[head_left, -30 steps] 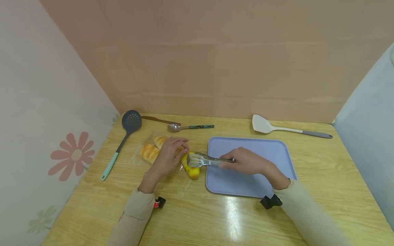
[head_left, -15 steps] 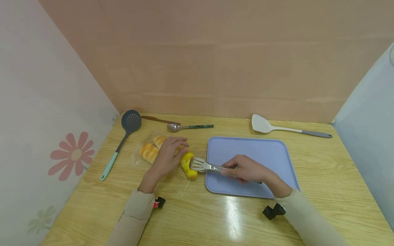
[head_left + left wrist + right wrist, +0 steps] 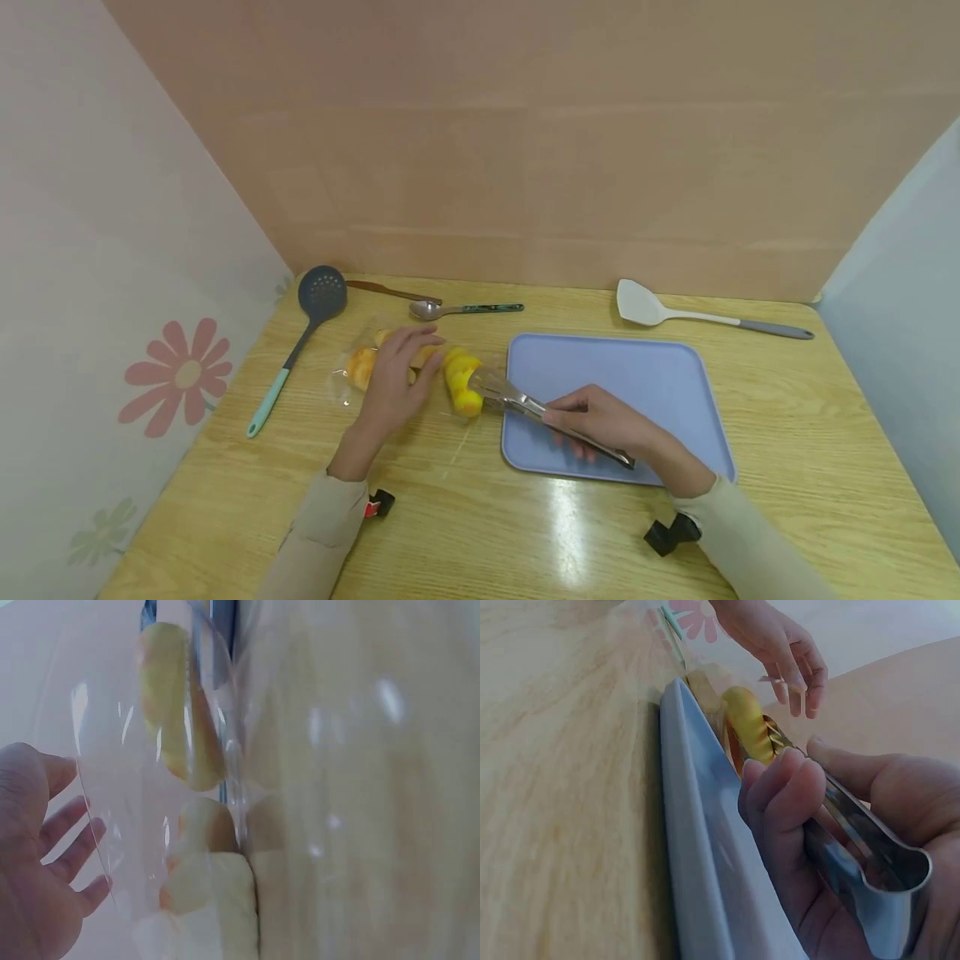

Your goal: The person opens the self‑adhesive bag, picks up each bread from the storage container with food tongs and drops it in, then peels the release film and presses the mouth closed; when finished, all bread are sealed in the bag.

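The left hand [image 3: 393,392] covers much of the pale breads [image 3: 360,368] under it, so from here I can't count them, nor tell whether its fingers touch the clear wrapping [image 3: 339,385]. The tongs [image 3: 525,405] mask the yellow bread's [image 3: 461,377] side toward three o'clock, and the right hand [image 3: 596,417] hides part of their grip. Toward five o'clock, some of the tray's [image 3: 615,362] rim disappears behind the right arm. Both sleeves [image 3: 315,533] are cut off at the bottom, at seven and five. Seen from the left wrist, glare blurs the breads, the lowest cut off at six o'clock.
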Action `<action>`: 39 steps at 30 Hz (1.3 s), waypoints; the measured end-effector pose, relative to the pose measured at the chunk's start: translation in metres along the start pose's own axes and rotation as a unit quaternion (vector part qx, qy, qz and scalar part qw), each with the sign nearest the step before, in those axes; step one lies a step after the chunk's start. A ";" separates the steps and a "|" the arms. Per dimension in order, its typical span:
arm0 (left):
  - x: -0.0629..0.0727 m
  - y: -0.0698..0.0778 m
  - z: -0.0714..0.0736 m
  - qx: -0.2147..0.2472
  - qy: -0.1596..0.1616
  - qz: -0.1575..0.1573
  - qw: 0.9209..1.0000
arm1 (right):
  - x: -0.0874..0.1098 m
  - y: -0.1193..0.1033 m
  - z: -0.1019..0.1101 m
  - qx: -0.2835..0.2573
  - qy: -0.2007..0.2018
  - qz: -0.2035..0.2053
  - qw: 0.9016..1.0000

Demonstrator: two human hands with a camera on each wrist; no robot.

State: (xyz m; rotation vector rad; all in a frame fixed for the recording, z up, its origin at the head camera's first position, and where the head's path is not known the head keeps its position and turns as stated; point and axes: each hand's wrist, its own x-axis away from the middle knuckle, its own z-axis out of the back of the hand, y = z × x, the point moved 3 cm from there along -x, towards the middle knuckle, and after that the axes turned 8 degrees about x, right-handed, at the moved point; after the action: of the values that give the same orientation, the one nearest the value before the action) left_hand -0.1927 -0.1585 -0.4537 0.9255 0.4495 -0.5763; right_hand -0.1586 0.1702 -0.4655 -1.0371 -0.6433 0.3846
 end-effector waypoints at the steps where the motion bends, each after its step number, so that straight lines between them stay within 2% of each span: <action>1: 0.001 0.000 0.000 0.001 0.000 -0.001 1.000 | 0.001 0.000 -0.001 -0.009 0.004 -0.002 1.000; 5: 0.003 -0.002 -0.001 0.014 -0.039 0.013 0.999 | 0.003 -0.001 -0.008 -0.046 0.025 -0.013 0.999; 6: 0.002 0.005 0.001 0.013 -0.054 0.021 0.998 | 0.003 -0.002 -0.011 -0.052 0.033 -0.014 0.998; 9: 0.003 0.002 -0.003 0.014 -0.086 0.022 0.996 | 0.005 -0.008 -0.022 -0.063 0.057 -0.008 0.996; 11: 0.003 0.002 -0.006 0.003 -0.094 0.020 0.995 | 0.007 -0.012 -0.030 -0.066 0.072 -0.005 0.995; 13: 0.003 0.002 -0.007 -0.012 -0.095 0.021 0.995 | 0.007 -0.016 -0.037 -0.069 0.080 -0.001 0.994; 15: 0.002 0.006 -0.007 -0.019 -0.092 0.035 0.995 | 0.006 -0.018 -0.042 -0.073 0.084 -0.001 0.994; 21: 0.003 0.007 -0.007 -0.022 -0.071 0.057 0.996 | 0.004 -0.015 -0.051 -0.069 0.093 -0.013 0.993; 24: 0.002 0.010 -0.007 -0.025 -0.055 0.055 0.997 | 0.002 -0.015 -0.056 -0.045 0.097 -0.010 0.994; 30: -0.002 0.018 -0.006 0.001 -0.028 0.055 0.998 | 0.000 -0.027 -0.062 0.029 0.096 0.016 0.995; 34: -0.003 0.020 -0.007 0.010 -0.031 0.064 0.997 | -0.001 -0.036 -0.061 0.060 0.084 0.030 0.994; 39: -0.003 0.020 -0.009 0.014 -0.037 0.067 0.997 | 0.001 -0.039 -0.055 0.091 0.069 0.023 0.993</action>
State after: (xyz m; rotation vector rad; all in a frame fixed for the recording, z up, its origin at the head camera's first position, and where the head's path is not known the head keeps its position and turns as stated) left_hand -0.1837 -0.1409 -0.4447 0.9491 0.3099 -0.4932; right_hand -0.1218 0.1157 -0.4503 -0.8976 -0.4527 0.4005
